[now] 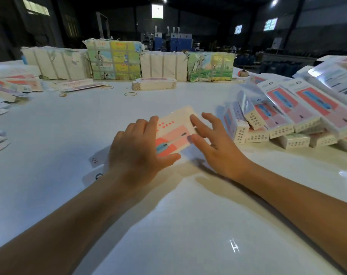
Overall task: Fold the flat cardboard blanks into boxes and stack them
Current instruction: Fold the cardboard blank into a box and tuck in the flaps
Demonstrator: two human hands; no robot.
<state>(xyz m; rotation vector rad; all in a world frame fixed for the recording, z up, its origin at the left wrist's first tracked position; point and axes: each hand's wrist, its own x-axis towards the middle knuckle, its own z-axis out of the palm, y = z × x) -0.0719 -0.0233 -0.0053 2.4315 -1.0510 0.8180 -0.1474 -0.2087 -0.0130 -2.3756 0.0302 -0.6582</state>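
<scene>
A flat cardboard blank (pixel 174 132), white with a pink and red panel and a blue toothbrush picture, lies tilted at the table's middle. My left hand (pixel 136 153) grips its near left part, thumb under the front edge and fingers over the top. My right hand (pixel 214 139) hovers at its right edge with fingers spread and nearly straight, fingertips touching the card. White flaps of the blank (pixel 97 159) show left of my left wrist. Folded boxes (pixel 283 118) lie heaped at the right.
A small stack of flat blanks (pixel 154 84) sits at the far middle, with wrapped paper bundles (pixel 113 60) behind it. More blanks (pixel 11 84) lie at the left. Rubber bands (pixel 130 94) are scattered on the white table (pixel 168 225).
</scene>
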